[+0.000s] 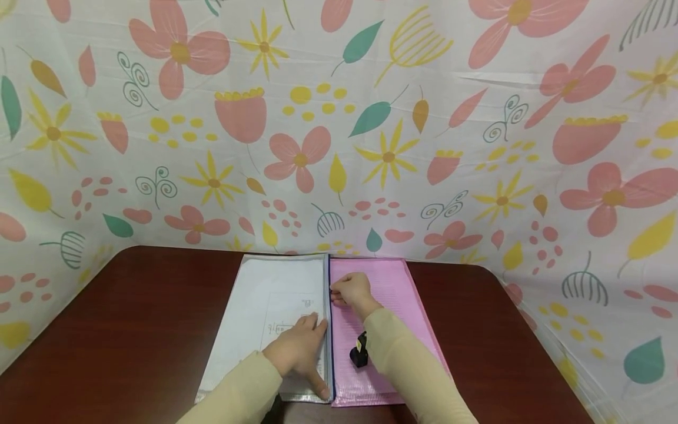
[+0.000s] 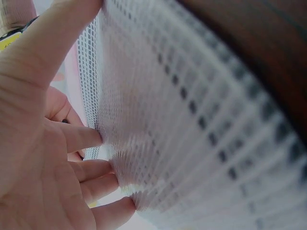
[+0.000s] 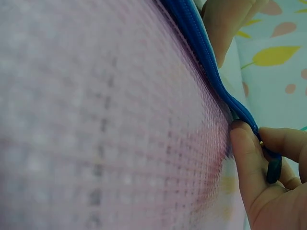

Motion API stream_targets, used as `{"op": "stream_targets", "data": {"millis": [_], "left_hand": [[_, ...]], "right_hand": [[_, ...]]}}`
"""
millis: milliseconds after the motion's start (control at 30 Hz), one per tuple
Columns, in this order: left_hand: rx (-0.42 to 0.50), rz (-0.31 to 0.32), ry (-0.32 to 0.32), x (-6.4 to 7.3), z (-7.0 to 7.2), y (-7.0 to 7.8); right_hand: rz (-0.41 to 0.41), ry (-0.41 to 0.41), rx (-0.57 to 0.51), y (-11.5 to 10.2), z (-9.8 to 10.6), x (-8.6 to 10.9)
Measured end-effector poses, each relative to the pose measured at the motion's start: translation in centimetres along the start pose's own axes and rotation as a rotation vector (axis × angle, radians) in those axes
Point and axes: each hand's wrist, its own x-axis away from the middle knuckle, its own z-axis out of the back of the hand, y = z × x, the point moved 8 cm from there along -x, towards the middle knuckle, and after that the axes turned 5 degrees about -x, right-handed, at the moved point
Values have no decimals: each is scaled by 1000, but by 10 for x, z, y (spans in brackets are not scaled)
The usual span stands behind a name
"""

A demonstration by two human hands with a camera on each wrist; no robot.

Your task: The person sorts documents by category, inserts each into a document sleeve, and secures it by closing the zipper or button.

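A clear mesh zipper pouch (image 1: 249,318) with a printed paper in it lies on the table, its blue zipper (image 3: 196,43) running along the right edge. Against that edge lies a pink mesh pouch (image 1: 394,347). My left hand (image 1: 302,347) rests spread on the clear pouch, its thumb low near the zipper; the left wrist view shows the fingertips (image 2: 120,211) touching the mesh. Toward the far end of the zipper, my right hand (image 1: 355,291) pinches the zipper pull (image 3: 274,171) between thumb and fingers, with the dark tab hanging out below them.
Both pouches lie on a dark brown table (image 1: 132,318), their far ends by the back edge. A flower-patterned cloth (image 1: 339,147) hangs behind it and along both sides. A small black device (image 1: 359,351) sits at my right wrist, above the pink pouch.
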Motion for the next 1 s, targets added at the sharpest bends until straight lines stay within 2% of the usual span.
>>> {"op": "stream_targets", "data": {"millis": [433,667,1000], "left_hand": [[-20,3,22,2,4,1],[-6,15,3,6,4,1],[-36,18,-20,13,0,3]], "right_hand": [[3,44,-23,-4,-1,-9],[14,63,-19,-7,-2,-12],[45,86,-46,-8,-1,-22]]}}
